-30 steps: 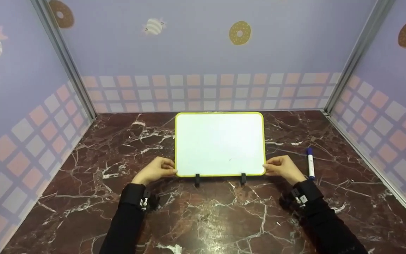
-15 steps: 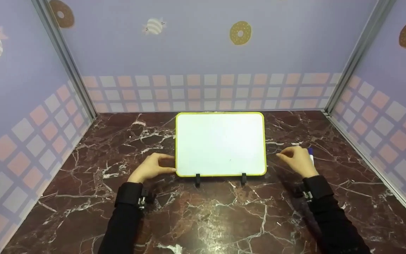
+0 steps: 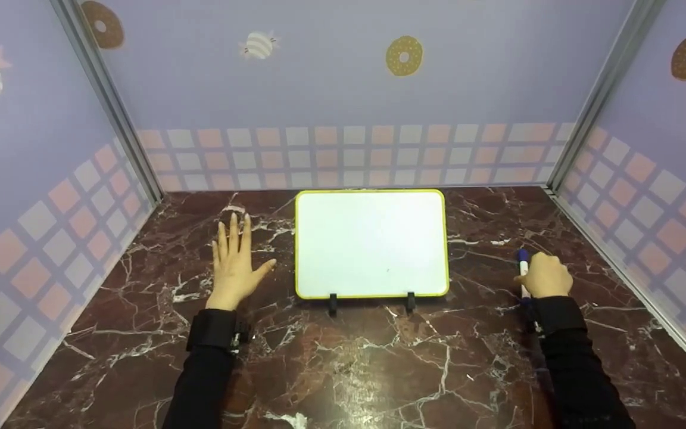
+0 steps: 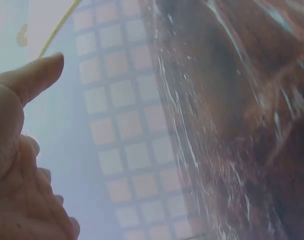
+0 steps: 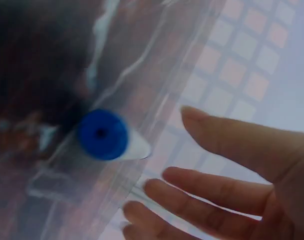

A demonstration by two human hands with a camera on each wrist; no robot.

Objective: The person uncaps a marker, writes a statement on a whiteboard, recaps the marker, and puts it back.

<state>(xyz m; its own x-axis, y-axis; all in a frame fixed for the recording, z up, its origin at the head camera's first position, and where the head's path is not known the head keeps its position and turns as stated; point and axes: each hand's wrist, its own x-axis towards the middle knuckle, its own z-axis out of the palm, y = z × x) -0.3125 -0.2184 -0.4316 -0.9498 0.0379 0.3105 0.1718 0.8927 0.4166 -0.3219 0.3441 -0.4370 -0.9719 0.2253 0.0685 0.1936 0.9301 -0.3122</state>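
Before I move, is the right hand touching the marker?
Apart. The right wrist view shows it: a gap, with background visible through it, separates the right hand from the marker.

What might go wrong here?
The marker lies loose on the table, and the right grip is open close to it, so a clumsy touch might roll it away. The whiteboard stands unheld on two small black supports; a bump could perhaps tip it.
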